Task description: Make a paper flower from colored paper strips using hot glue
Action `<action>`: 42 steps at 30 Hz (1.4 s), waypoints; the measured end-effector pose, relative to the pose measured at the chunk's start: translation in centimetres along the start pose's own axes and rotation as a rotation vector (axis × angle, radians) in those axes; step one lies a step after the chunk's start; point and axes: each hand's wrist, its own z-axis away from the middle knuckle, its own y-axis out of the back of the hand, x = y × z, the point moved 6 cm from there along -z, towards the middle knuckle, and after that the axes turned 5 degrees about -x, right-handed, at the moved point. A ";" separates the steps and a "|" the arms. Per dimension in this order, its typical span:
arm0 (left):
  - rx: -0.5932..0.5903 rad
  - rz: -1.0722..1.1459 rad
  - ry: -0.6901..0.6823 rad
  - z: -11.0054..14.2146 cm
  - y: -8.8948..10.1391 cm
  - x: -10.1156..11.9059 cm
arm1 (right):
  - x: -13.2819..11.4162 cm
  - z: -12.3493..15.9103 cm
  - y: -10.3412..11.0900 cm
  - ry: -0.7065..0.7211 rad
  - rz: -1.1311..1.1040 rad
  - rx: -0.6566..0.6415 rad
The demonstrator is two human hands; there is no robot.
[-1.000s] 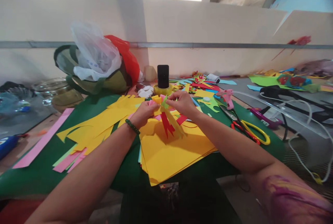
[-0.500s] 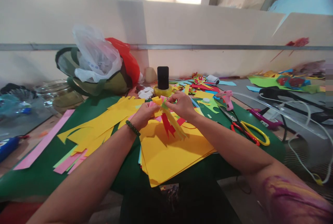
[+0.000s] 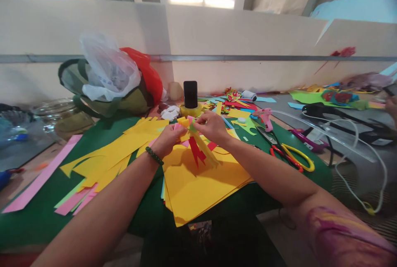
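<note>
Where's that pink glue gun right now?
In the head view, the pink glue gun is right of centre, to the right of the person's right hand, just beyond the scissor blades.

- This is looking like a craft workshop.
- Scissors (image 3: 269, 137) and a glue gun (image 3: 266, 118) are lying on the table (image 3: 313, 186).
- Cut paper (image 3: 114, 145) is lying nearby.

Held paper strips (image 3: 195, 150) above paper stack (image 3: 201, 188); scissors (image 3: 274, 142) right of stack; phone (image 3: 190, 94) behind; bag (image 3: 132, 103) behind, left.
</note>
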 end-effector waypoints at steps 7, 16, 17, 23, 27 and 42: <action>-0.001 -0.001 0.001 0.1 0.0 0.1 | -0.2 0.1 0.2 -0.009 -0.042 0.011; -0.013 0.032 -0.018 -0.2 0.1 -0.3 | 0.3 -0.2 0.0 -0.021 -0.086 0.011; -0.011 0.033 -0.017 -0.3 0.1 -0.3 | 0.3 -0.2 0.0 -0.026 -0.083 0.011; -0.005 0.023 -0.034 -0.6 0.3 -0.6 | 0.2 0.0 -0.1 -0.044 -0.081 0.001; 0.001 0.041 -0.044 -0.7 0.4 -0.7 | 0.0 0.1 0.2 -0.023 -0.110 -0.001; -0.014 0.073 -0.078 -1.1 0.8 -1.1 | 0.4 -0.1 0.6 0.011 -0.092 0.000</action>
